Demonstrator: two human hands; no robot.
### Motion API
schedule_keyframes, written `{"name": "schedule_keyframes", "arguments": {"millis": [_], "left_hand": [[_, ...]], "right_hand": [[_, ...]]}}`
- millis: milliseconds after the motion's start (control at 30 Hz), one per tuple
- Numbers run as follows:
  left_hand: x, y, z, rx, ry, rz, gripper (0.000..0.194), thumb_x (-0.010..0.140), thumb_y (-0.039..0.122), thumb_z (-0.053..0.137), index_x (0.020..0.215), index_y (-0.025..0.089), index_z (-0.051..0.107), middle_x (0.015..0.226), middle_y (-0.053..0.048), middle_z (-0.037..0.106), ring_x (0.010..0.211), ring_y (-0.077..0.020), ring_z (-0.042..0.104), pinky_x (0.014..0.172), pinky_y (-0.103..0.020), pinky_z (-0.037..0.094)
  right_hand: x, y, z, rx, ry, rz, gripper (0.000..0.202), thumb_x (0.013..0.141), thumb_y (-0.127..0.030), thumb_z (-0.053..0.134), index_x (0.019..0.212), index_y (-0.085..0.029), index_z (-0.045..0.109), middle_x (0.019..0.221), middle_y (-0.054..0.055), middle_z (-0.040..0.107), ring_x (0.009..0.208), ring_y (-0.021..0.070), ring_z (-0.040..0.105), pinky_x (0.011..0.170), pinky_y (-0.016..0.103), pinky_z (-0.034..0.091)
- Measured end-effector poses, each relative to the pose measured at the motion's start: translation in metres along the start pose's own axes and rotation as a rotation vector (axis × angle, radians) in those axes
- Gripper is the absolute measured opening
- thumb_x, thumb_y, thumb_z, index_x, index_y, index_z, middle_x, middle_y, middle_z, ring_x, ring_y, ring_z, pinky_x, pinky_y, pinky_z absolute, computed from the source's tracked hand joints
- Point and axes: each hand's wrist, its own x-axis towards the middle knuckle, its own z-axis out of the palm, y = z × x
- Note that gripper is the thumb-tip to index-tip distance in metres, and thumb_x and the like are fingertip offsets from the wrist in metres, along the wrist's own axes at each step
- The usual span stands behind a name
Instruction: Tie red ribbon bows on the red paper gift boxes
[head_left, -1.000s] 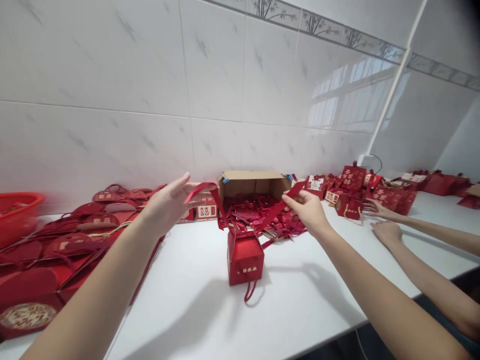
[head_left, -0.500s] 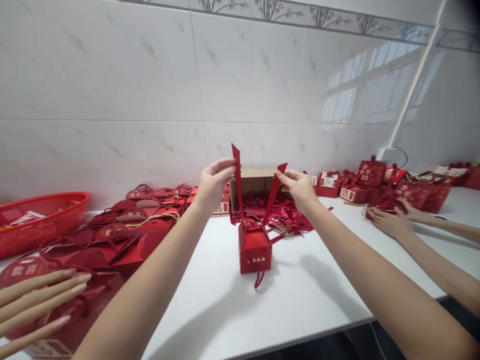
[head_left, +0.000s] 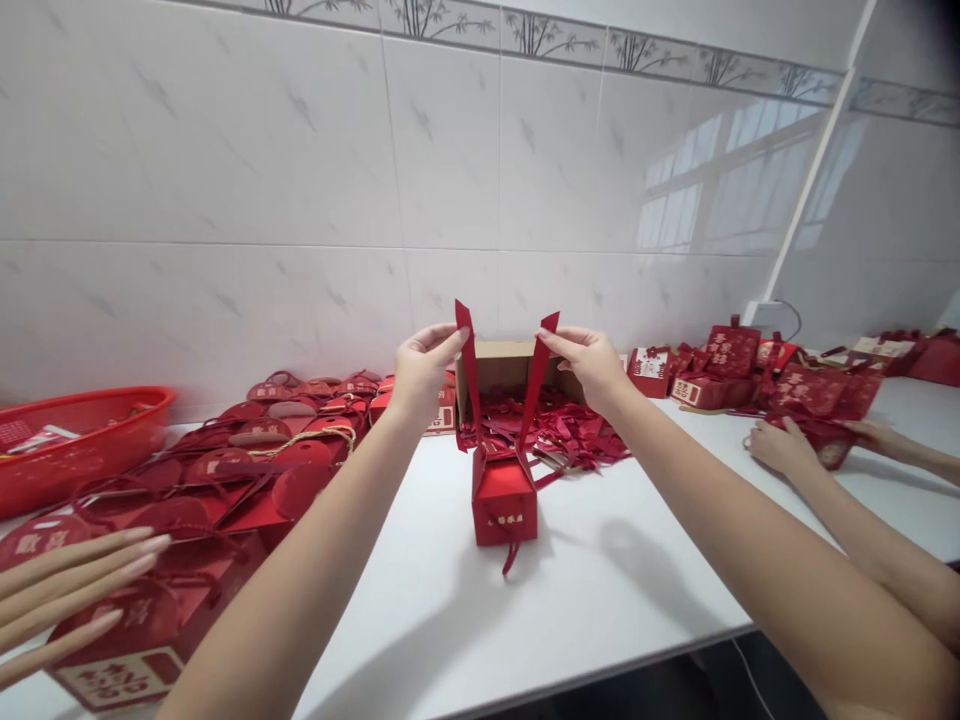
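Observation:
A small red gift box (head_left: 505, 510) with gold lettering stands upright on the white table in the middle. A red ribbon (head_left: 533, 385) rises from its top in two upright ends. Between thumb and fingers, my left hand (head_left: 427, 368) pinches the left end, its slanted tip sticking up above the fingers. My right hand (head_left: 589, 362) pinches the other end the same way, just below its tip. Both hands are above the box, apart from each other. A dark red cord loop hangs at the box's front.
Behind the box, a cardboard carton (head_left: 499, 350) lies with red ribbons (head_left: 559, 430) spilling out. Many red boxes (head_left: 300, 490) crowd the left, beside a red plastic basket (head_left: 82, 430). Another person's fingers (head_left: 75, 590) reach in at lower left. A co-worker's hands (head_left: 784, 445) handle a red box at right.
The two ribbon ends have come slightly closer together and more upright, the right one most. At right, the co-worker's hands have lifted or turned a red box. The view has shifted slightly.

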Motion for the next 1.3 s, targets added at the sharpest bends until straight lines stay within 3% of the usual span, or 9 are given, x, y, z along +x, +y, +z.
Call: {"name": "schedule_keyframes", "arguments": {"millis": [300, 700, 900, 1100, 1300], "left_hand": [[-0.001, 0.027, -0.009, 0.019, -0.089, -0.043, 0.024, 0.059, 0.030, 0.075, 0.076, 0.018, 0.063, 0.080, -0.003, 0.070, 0.081, -0.0156, 0.063, 0.076, -0.027, 0.042], [-0.023, 0.033, -0.036, 0.084, -0.120, -0.131, 0.023, 0.058, 0.029, 0.076, 0.072, 0.017, 0.063, 0.069, 0.001, 0.063, 0.061, -0.0098, 0.058, 0.059, -0.021, 0.040], [-0.030, 0.037, -0.032, 0.029, -0.105, -0.096, 0.024, 0.056, 0.029, 0.077, 0.072, 0.018, 0.062, 0.068, 0.002, 0.062, 0.061, -0.0096, 0.057, 0.059, -0.022, 0.041], [-0.034, 0.043, -0.024, 0.004, -0.074, -0.099, 0.026, 0.053, 0.030, 0.078, 0.070, 0.019, 0.061, 0.064, 0.004, 0.062, 0.058, -0.0093, 0.058, 0.058, -0.024, 0.042], [-0.034, 0.039, -0.024, -0.034, -0.079, -0.099, 0.026, 0.053, 0.028, 0.079, 0.070, 0.019, 0.063, 0.068, 0.003, 0.064, 0.061, -0.0097, 0.060, 0.060, -0.023, 0.043]], "right_hand": [[-0.011, -0.025, -0.010, -0.073, -0.097, -0.031, 0.028, 0.062, -0.043, 0.073, 0.077, -0.019, 0.072, 0.084, 0.004, 0.070, 0.078, 0.0145, 0.059, 0.059, 0.023, 0.038], [-0.029, -0.015, -0.020, -0.036, -0.113, 0.006, 0.025, 0.059, -0.042, 0.076, 0.071, -0.020, 0.072, 0.075, 0.002, 0.069, 0.065, 0.0112, 0.056, 0.057, 0.024, 0.040], [-0.033, -0.015, -0.023, -0.020, -0.124, -0.009, 0.027, 0.059, -0.043, 0.075, 0.072, -0.020, 0.072, 0.079, 0.003, 0.070, 0.070, 0.0137, 0.060, 0.057, 0.024, 0.042], [-0.037, -0.018, -0.016, -0.054, -0.022, -0.023, 0.031, 0.059, -0.045, 0.075, 0.077, -0.020, 0.071, 0.084, 0.004, 0.070, 0.081, 0.0172, 0.060, 0.062, 0.026, 0.043], [-0.036, -0.015, -0.015, -0.003, -0.046, -0.004, 0.028, 0.060, -0.044, 0.075, 0.078, -0.022, 0.073, 0.086, 0.003, 0.071, 0.086, 0.0174, 0.061, 0.064, 0.026, 0.042]]}}
